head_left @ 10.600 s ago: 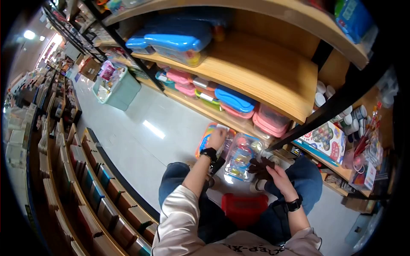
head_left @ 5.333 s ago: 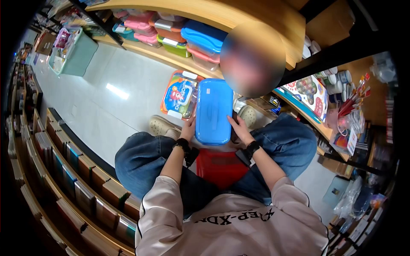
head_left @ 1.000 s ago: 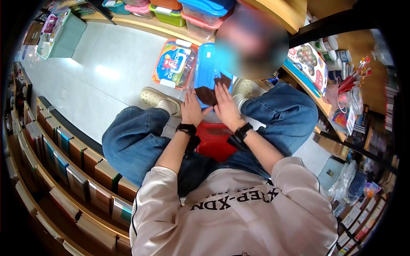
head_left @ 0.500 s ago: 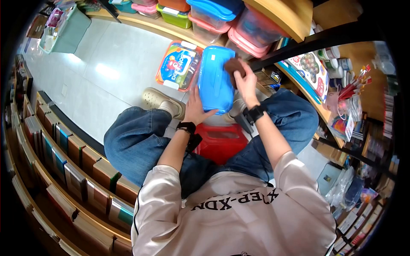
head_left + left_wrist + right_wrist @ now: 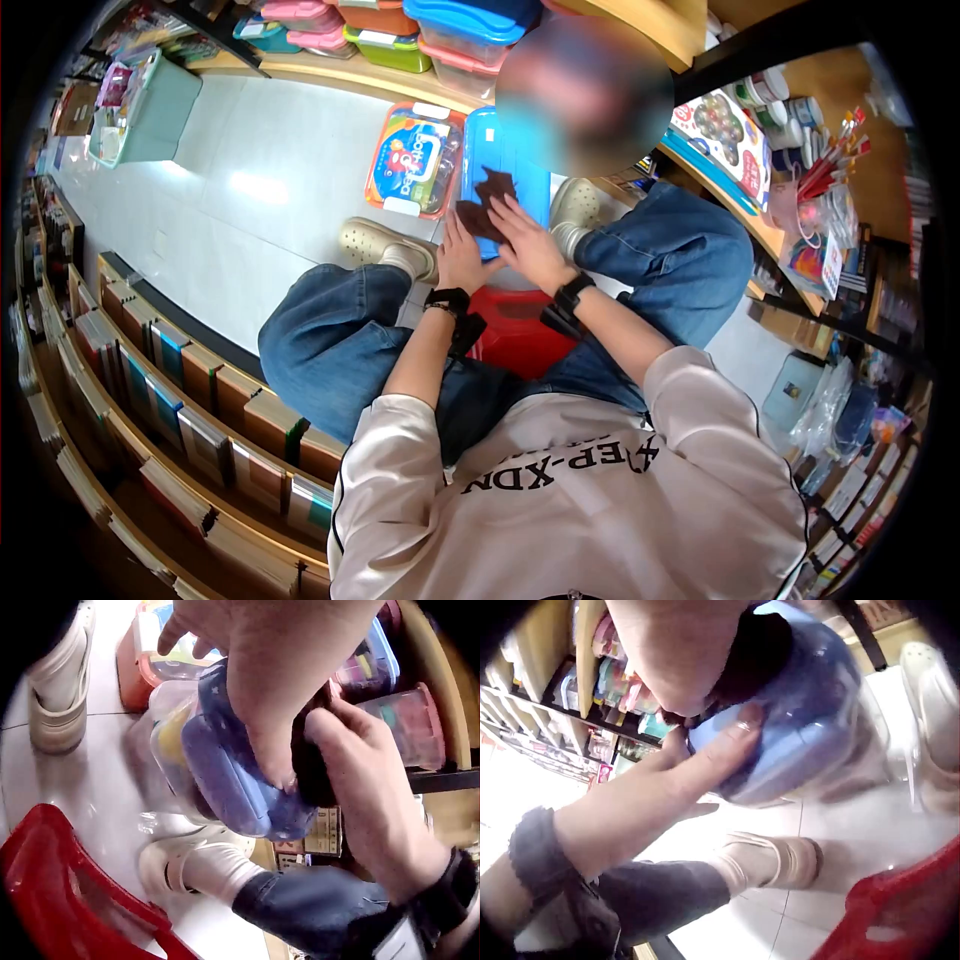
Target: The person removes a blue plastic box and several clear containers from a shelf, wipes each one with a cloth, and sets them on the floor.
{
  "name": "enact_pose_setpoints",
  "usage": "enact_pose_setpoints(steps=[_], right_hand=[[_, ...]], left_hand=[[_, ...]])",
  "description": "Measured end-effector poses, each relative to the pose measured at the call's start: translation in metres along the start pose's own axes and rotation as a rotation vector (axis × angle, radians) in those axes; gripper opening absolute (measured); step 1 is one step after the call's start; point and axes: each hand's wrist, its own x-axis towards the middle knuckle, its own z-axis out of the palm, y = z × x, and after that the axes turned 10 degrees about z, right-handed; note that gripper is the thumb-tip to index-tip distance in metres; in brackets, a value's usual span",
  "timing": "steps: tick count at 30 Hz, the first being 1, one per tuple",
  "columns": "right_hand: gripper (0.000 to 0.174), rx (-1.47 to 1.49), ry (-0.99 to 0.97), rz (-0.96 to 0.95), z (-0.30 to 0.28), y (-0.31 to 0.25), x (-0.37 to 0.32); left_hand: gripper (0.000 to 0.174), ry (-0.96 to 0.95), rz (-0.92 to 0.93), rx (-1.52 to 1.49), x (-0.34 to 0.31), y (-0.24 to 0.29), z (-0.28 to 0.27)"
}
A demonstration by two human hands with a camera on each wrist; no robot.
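A clear storage box with a blue lid [image 5: 484, 140] stands on the floor between the person's feet. The right hand [image 5: 533, 248] holds a dark brown cloth [image 5: 484, 218] against the lid's near part, its fingers bent over the cloth in the left wrist view. At the near left of the box, the left hand [image 5: 460, 257] lies with fingers stretched along the side and thumb on the lid [image 5: 217, 776]. Part of the lid is covered by the hands and the cloth [image 5: 761, 664]. Wrist views are somewhat blurred.
Left of the box is an orange-rimmed toy box [image 5: 410, 160]. A red plastic stool [image 5: 520, 335] is beneath the person. Coloured lidded boxes [image 5: 395, 50] line the low shelf ahead. A green bin [image 5: 150, 110] stands far left, bookshelves [image 5: 190, 430] nearer. Brushes [image 5: 830, 160] are at right.
Over the last half second the right hand has moved the cloth from the box's right side back onto the lid, near the left hand. Much earlier the box's contents showed; the blue lid covers it now.
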Motion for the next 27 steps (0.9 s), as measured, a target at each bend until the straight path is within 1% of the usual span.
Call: enact_pose_setpoints(steps=[1,2,3,5,6,7,8,9,11,12,13,15,16,17,19,20,21,23,24,25,27], right_hand=[[0.056,0.029,-0.003,-0.018,-0.003,-0.001,-0.009],[0.047,0.084,-0.006,0.007,-0.006,-0.002,-0.016],[0.047,0.095,0.008,0.006,-0.008,0.001,-0.019],[0.037,0.243,-0.054,0.109,-0.01,0.008,-0.024],[0.029,0.354,-0.035,0.133,-0.015,0.011,-0.023],[0.027,0.398,-0.002,0.14,-0.023,0.015,-0.02],[0.026,0.686,-0.101,0.291,-0.033,0.021,-0.019],[0.025,0.973,-0.207,0.435,-0.052,0.024,-0.016],[0.026,0.992,-0.203,0.608,-0.112,0.017,-0.015],[0.027,1.026,-0.15,0.592,-0.126,0.028,-0.015],[0.028,1.06,-0.097,0.577,-0.14,0.034,-0.015],[0.03,1.166,0.047,0.456,-0.175,0.037,-0.016],[0.031,1.231,0.045,0.441,-0.194,0.037,-0.016],[0.031,1.295,0.094,0.481,-0.205,0.039,-0.017],[0.03,1.314,0.217,0.508,-0.202,0.057,-0.016],[0.03,1.282,0.293,0.509,-0.198,0.06,-0.015],[0.03,1.304,0.311,0.518,-0.195,0.061,-0.014],[0.03,1.174,0.347,0.515,-0.191,0.061,-0.011],[0.03,1.186,0.356,0.522,-0.189,0.061,-0.011],[0.03,1.19,0.33,0.505,-0.189,0.06,-0.013],[0.031,1.185,0.279,0.466,-0.189,0.062,-0.015]], left_hand=[[0.123,-0.002,0.007,0.011,0.0,0.005,-0.005],[0.123,-0.048,-0.026,0.003,0.001,0.01,-0.01],[0.123,-0.093,-0.058,-0.001,0.002,0.013,-0.014],[0.122,-0.088,-0.043,0.006,0.004,0.016,-0.022],[0.122,-0.152,-0.07,0.041,0.007,0.017,-0.026],[0.122,-0.215,-0.096,0.077,0.013,0.021,-0.034],[0.114,-0.26,-0.119,0.142,0.018,0.024,-0.042],[0.114,-0.262,-0.109,0.163,0.026,0.028,-0.045],[0.096,0.0,0.008,0.178,0.041,0.034,-0.048],[0.077,0.078,0.058,0.162,0.052,0.042,-0.052],[0.077,0.069,0.062,0.179,0.062,0.043,-0.05],[0.066,0.086,0.103,0.16,0.08,0.044,-0.043],[0.062,0.063,0.049,0.217,0.084,0.047,-0.036],[0.062,0.056,0.057,0.238,0.087,0.048,-0.029],[0.063,0.144,-0.028,0.272,0.089,0.055,-0.018],[0.07,0.141,-0.064,0.233,0.089,0.056,-0.015],[0.07,0.123,-0.05,0.252,0.093,0.058,-0.013],[0.08,0.13,-0.179,0.27,0.097,0.06,-0.011],[0.076,0.156,-0.213,0.262,0.101,0.057,-0.012],[0.076,0.147,-0.206,0.269,0.104,0.053,-0.014],[0.063,0.069,-0.312,0.049,0.112,0.044,-0.02]])
